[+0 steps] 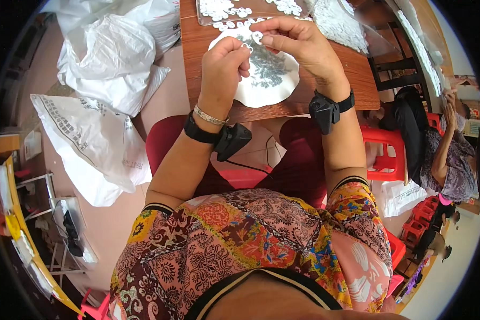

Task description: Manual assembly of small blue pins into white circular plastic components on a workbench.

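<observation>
My right hand (pixel 301 48) pinches a small white plastic piece with a rounded, ring-like end (pixel 257 37) between thumb and fingers. Close beside it, my left hand (pixel 226 61) has thumb and forefinger pressed together around something small and pale, too fine to make out. Both hands are over a white wavy-edged plate (pixel 274 97) on the table. A heap of tiny dark grey metal-looking parts (pixel 269 72) lies on that plate. Several similar white plastic pieces (pixel 232 24) lie along the table just beyond it.
A clear tray (pixel 256 18) of white pieces sits at the far side of the brown table (pixel 197 69), with a white pile (pixel 338 26) to its right. White sacks (pixel 106 58) stand at left. Red stools (pixel 384 152) and other people (pixel 450 154) are at right.
</observation>
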Demonstrator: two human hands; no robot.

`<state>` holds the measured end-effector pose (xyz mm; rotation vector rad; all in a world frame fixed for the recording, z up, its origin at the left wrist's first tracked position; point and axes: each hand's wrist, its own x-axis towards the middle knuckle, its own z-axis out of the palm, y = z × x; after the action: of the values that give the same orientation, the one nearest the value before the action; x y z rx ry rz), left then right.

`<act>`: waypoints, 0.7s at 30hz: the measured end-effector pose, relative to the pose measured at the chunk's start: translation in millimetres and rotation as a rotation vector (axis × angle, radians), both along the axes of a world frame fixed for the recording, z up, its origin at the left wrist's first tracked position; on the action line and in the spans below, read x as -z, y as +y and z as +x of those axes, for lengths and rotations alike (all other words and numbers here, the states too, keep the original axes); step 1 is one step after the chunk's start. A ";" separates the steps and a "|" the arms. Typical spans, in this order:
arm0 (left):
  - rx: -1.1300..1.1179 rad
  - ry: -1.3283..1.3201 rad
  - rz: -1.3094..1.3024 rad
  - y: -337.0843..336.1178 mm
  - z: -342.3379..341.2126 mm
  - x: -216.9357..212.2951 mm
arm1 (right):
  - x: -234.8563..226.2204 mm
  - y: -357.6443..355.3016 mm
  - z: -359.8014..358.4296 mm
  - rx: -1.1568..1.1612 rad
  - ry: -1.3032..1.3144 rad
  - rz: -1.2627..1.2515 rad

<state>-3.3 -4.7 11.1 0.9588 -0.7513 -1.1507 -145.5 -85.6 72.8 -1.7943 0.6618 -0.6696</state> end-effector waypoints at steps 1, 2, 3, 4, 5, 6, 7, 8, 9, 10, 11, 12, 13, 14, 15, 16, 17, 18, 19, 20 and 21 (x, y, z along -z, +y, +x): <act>0.000 -0.003 -0.005 -0.2 -0.1 0.1 | -0.2 -0.2 -0.1 0.005 0.028 0.001; 0.000 -0.003 -0.005 -0.1 0.0 -0.3 | -0.3 -0.4 -0.1 0.011 0.056 0.001; 0.007 -0.012 -0.003 0.2 0.1 -1.0 | 0.1 -0.7 -0.1 0.011 0.055 0.001; 0.013 -0.020 0.000 0.4 0.2 -1.3 | 1.1 -1.0 -0.1 0.007 0.033 0.023; 0.014 -0.020 0.000 0.5 0.1 -1.1 | 1.7 -1.2 -0.1 0.003 0.010 0.046; 0.021 -0.021 0.001 0.5 0.1 -0.8 | 1.9 -1.3 -0.3 0.004 0.010 0.046; 0.027 -0.021 0.002 0.5 0.1 -0.7 | 2.0 -1.5 -0.5 0.003 0.012 0.048; 0.027 -0.021 0.003 0.6 0.2 -0.9 | 2.0 -1.8 -0.7 0.002 0.014 0.049; 0.033 -0.024 -0.001 0.6 0.1 -1.2 | 2.1 -2.6 -1.0 0.002 0.014 0.050; 0.040 -0.026 -0.005 0.8 0.1 -1.4 | 2.3 -3.6 -1.5 -0.015 0.019 0.031; 0.040 -0.026 -0.005 0.8 0.1 -1.5 | 2.5 -4.5 -1.9 -0.032 0.025 0.012; 0.037 -0.039 -0.010 0.9 0.0 -1.7 | 3.1 -5.1 -2.1 -0.032 0.024 0.012; 0.034 -0.052 -0.016 0.9 0.0 -1.8 | 4.2 -5.7 -2.4 -0.036 0.017 0.014; 0.034 -0.052 -0.017 0.9 0.1 -2.0 | 4.5 -5.8 -2.6 -0.040 0.009 0.015; 0.031 -0.058 -0.013 1.2 0.3 -2.3 | 3.2 -4.6 -2.3 -0.040 0.008 0.015; 0.027 -0.063 -0.009 1.7 0.4 -2.5 | 0.9 -2.1 -1.5 -0.022 0.004 0.035; 0.028 -0.064 -0.009 2.2 0.3 -2.8 | -0.3 -0.7 -1.2 -0.003 -0.001 0.056; 0.028 -0.060 -0.007 2.7 0.3 -3.2 | 0.4 -1.0 -1.7 -0.003 -0.001 0.056; 0.029 -0.057 -0.005 2.8 0.1 -3.8 | 1.0 -1.8 -2.6 0.003 0.001 0.059; 0.030 -0.057 -0.006 2.7 0.1 -4.2 | 1.7 -2.8 -3.6 0.008 0.003 0.062; 0.029 -0.061 -0.007 2.5 0.2 -4.3 | 2.4 -3.9 -4.5 0.010 0.003 0.062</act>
<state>-3.1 -2.1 15.4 0.9841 -0.8200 -1.1473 -150.0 -89.5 70.4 -1.7359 0.6868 -0.6467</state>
